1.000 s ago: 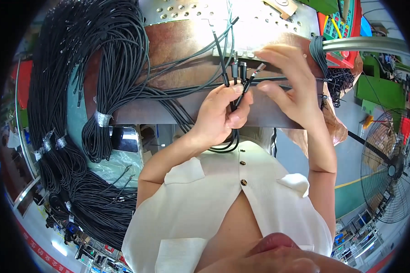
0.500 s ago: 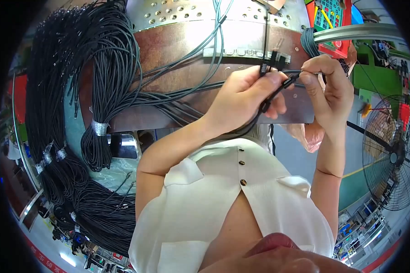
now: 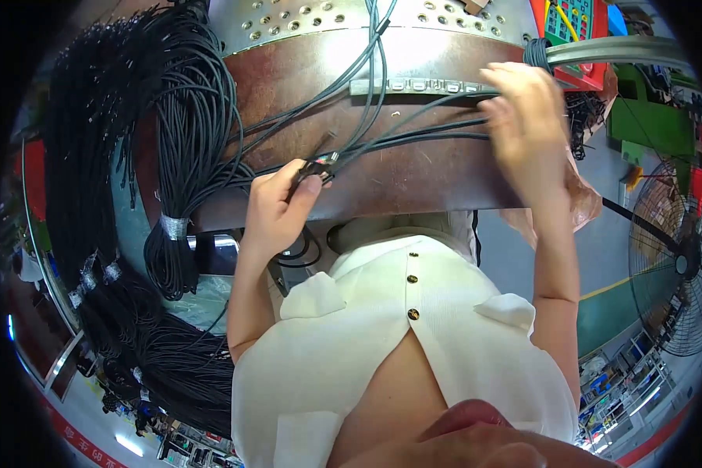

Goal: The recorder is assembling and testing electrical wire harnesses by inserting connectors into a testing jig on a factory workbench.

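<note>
My left hand (image 3: 279, 204) is closed around the end of a black cable (image 3: 313, 168) near the front edge of the brown table. Small coloured wires or a metallic tip show at that end, too small to make out. Blurred by motion, my right hand (image 3: 529, 117) is over the table's right side with its fingers stretched and apart. Dark cables (image 3: 437, 134) run along the tabletop toward it; whether it touches them cannot be told. A narrow metal strip with slots (image 3: 413, 87) lies beyond both hands.
Thick bundles of black cable (image 3: 191, 132) hang over the table's left side, some tied with clear wrap (image 3: 174, 228). A perforated metal plate (image 3: 304, 23) is at the back. To the right are a red and green case (image 3: 573, 31), a metal rail (image 3: 624, 50) and a fan (image 3: 681, 264).
My left hand has moved left and nearer the table's edge with a black cable end. The right hand has come away from the cable it pinched and lifted slightly up and left.
</note>
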The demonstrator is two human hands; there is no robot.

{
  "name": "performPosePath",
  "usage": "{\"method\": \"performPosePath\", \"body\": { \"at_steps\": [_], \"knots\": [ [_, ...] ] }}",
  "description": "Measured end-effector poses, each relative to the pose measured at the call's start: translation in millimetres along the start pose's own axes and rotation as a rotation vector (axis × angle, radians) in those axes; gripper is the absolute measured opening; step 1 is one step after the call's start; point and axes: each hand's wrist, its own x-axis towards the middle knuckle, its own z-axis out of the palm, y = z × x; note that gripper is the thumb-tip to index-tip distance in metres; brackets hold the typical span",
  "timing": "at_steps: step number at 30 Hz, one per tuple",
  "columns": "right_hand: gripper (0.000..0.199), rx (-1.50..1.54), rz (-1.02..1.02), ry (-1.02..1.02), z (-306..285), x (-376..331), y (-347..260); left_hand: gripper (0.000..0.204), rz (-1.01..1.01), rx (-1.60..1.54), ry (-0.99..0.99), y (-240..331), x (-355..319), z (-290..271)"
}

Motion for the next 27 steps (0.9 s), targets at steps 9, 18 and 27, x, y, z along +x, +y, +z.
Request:
{"method": "performPosePath", "body": {
  "at_steps": [9,18,27],
  "knots": [
    [0.019,0.351,-0.452,-0.096,49,3,-66,0.023,-0.017,-0.201,0.192,-3,8,9],
    [0.012,0.013,-0.329,-0.139,-25,-7,70,0.025,-0.008,-0.134,0.173,-4,4,4],
    [0.020,-0.071,-0.274,-0.062,-15,-23,80,0.026,-0.171,0.022,-0.594,43,10,-10]
  ]
}}
